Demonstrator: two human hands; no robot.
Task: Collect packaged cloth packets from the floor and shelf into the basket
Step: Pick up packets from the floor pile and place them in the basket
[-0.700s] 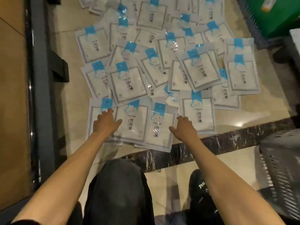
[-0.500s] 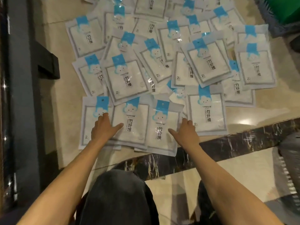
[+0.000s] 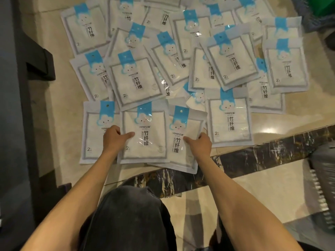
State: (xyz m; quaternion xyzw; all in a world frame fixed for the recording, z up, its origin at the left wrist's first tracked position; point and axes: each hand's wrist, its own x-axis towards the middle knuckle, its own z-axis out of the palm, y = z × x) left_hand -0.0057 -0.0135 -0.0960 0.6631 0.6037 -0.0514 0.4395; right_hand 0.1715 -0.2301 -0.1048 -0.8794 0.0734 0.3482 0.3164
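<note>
pick-up step: your left hand (image 3: 113, 137) pinches a white, blue-tabbed plastic cloth packet (image 3: 152, 127), your right hand (image 3: 200, 144) its neighbour (image 3: 180, 156). next, lift both toward the apparent grey basket (image 3: 323, 189).

Cloth packets (image 3: 134, 82) lie spread across the floor (image 3: 54, 134) ahead of our knee (image 3: 126, 223), many overlapping. In the nearest row we find three side by side, edges overlapping: left packet (image 3: 92, 134), middle packet (image 3: 146, 142), right packet (image 3: 181, 147). Our left hand (image 3: 114, 140) holds the middle packet at its left edge; our right hand (image 3: 199, 145) holds the right packet at its right edge. The basket (image 3: 324, 196) stands off to our right.
</note>
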